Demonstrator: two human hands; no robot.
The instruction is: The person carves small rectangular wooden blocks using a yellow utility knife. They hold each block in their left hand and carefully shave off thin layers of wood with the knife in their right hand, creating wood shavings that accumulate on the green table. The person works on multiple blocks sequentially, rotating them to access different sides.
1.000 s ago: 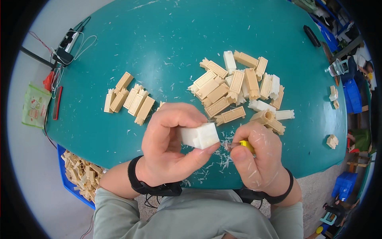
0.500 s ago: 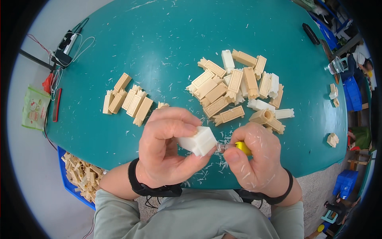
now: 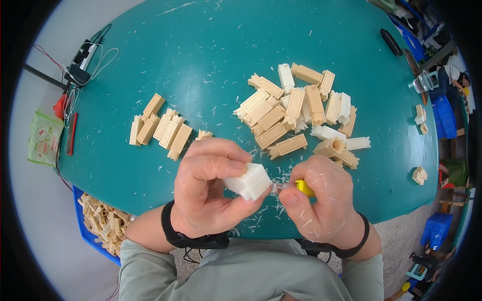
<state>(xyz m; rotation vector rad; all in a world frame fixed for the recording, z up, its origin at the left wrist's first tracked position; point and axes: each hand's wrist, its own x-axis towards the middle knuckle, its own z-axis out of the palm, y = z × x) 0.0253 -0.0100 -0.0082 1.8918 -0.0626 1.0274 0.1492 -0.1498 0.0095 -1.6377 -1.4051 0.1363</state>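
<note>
White block [image 3: 248, 181] is over the tabletop's [image 3: 396, 130] 6 o'clock side, pinched between thumb and fingers of the left hand [image 3: 206, 193]. Its long axis runs roughly 9 to 3 o'clock, partly finger-covered, bare end toward 3. Just off that end, at 3 o'clock, is the yellow tool [image 3: 304, 188], gripped in the curled right hand [image 3: 324, 198]; whether its tip touches the block, I cannot tell.

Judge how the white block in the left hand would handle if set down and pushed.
The white block is probably stiff: its edges look crisp in the grip of the left hand. Its flat sides suggest it would slide rather than roll.
</note>
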